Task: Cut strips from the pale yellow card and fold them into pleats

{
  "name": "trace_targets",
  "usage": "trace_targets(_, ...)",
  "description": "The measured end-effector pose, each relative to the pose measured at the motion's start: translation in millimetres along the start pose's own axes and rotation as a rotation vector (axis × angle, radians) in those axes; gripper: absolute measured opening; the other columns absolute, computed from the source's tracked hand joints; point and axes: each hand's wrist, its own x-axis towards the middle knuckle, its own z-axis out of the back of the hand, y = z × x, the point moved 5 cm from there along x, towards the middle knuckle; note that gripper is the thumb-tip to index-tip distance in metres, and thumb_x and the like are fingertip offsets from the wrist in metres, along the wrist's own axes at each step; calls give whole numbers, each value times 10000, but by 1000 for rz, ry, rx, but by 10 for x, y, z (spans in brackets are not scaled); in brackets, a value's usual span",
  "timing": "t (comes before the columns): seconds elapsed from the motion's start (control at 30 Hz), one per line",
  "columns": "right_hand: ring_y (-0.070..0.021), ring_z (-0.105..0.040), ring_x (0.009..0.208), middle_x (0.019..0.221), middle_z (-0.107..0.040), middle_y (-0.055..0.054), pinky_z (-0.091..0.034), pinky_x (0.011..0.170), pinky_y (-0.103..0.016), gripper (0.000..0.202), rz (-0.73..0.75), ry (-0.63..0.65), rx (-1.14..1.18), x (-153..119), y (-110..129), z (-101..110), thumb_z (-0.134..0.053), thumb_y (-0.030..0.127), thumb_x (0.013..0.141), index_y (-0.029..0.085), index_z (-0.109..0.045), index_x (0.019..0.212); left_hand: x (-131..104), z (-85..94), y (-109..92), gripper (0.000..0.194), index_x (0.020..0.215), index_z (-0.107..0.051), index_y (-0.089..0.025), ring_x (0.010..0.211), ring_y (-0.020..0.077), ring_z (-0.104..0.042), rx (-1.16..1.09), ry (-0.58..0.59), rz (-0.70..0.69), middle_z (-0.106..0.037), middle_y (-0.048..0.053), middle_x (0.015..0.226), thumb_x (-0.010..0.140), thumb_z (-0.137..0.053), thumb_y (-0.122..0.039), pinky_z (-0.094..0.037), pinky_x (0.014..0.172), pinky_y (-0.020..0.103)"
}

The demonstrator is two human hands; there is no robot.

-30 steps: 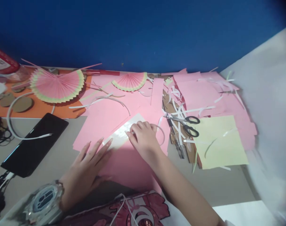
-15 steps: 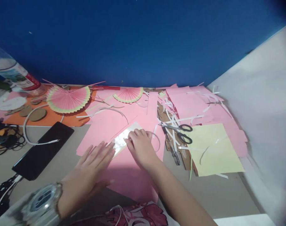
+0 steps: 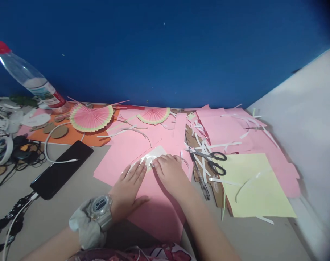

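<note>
A pale strip point(image 3: 157, 151) with a glossy, light-reflecting surface lies slantwise on the pink paper point(image 3: 156, 214). My left hand point(image 3: 129, 186) rests on its lower left part, fingers stretched out and pressed down flat. On the strip's right side is my right hand point(image 3: 172, 175), with its fingers curled and the tips down at the surface. Whatever those fingertips may be pinching is hidden. Most of the strip's lower end is covered by my left hand.
Scissors point(image 3: 218, 169) and a pen point(image 3: 201, 179) lie on paper scraps to the right, beside a pale yellow sheet point(image 3: 265, 188). A black phone point(image 3: 63, 170) with a cable is at left. Pleated pink fans point(image 3: 92, 119) and a leaning bottle point(image 3: 40, 87) stand behind.
The view has shifted, bringing more of the left side into sight. My left hand has slid up and right along the strip, closer to my right hand, which stays curled there.
</note>
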Motion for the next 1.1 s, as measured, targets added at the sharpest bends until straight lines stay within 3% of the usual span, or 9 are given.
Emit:
trace_targets(0.23, -161, -624, 807, 789, -697, -13, -373, 805, -316, 515, 28, 81, 151, -114, -64, 288, -228, 376, 997, 239, -671, 772, 5, -18, -3, 829, 1443, -247, -51, 1406, 295, -182, 5, -36, 5, -254, 180, 1507, 868, -333, -642, -175, 1121, 450)
trace_targets(0.4, -174, -648, 765, 800, -705, 2, -425, 699, -292, 467, -25, 58, 224, -151, -39, 463, -210, 376, 996, 279, -665, 954, 5, -4, 1, 810, 1440, -256, -52, 1398, 295, -208, 10, -62, -21, -266, 175, 1504, 875, -346, -625, -190, 1113, 443)
trace_targets(0.5, -154, -659, 748, 834, -714, 28, -436, 623, -258, 440, -61, 49, 240, -162, -43, 495, -228, 396, 991, 319, -661, 970, 6, 2, 6, 805, 1436, -263, -46, 1392, 298, -227, 3, -77, -30, -278, 180, 1498, 876, -354, -617, -192, 1110, 444)
trace_targets(0.7, -214, -641, 916, 1002, -695, -63, -454, 716, -323, 411, -215, -124, 120, -193, -321, 558, -245, 414, 978, 261, -599, 1121, 3, -10, 13, 787, 1441, -258, -60, 1398, 290, -208, -29, -94, -25, -279, 180, 1498, 885, -328, -613, -191, 1113, 451)
trace_targets(0.8, -229, -614, 942, 1043, -666, -89, -443, 769, -354, 335, -224, -171, 53, -237, -348, 503, -357, 396, 948, 217, -587, 1113, 6, -17, 11, 781, 1438, -269, -63, 1400, 286, -202, -34, -96, -28, -284, 177, 1497, 887, -320, -614, -189, 1115, 449)
trace_targets(0.93, -240, -512, 1095, 1154, -590, -50, -360, 939, -391, 313, -112, -133, -3, -350, -179, 245, -625, 391, 806, 255, -582, 1084, -30, -10, 22, 788, 1431, -282, -51, 1389, 296, -234, -23, -97, -26, -296, 186, 1489, 883, -332, -615, -206, 1104, 451)
trace_targets(1.1, -264, -448, 1131, 1192, -534, -87, -314, 952, -446, 363, -145, -159, -43, -544, -193, 38, -572, 412, 856, 237, -522, 1170, -190, 26, 60, 803, 1430, -283, -42, 1390, 294, -236, -12, -77, -68, -275, 179, 1498, 873, -375, -612, -180, 1121, 424)
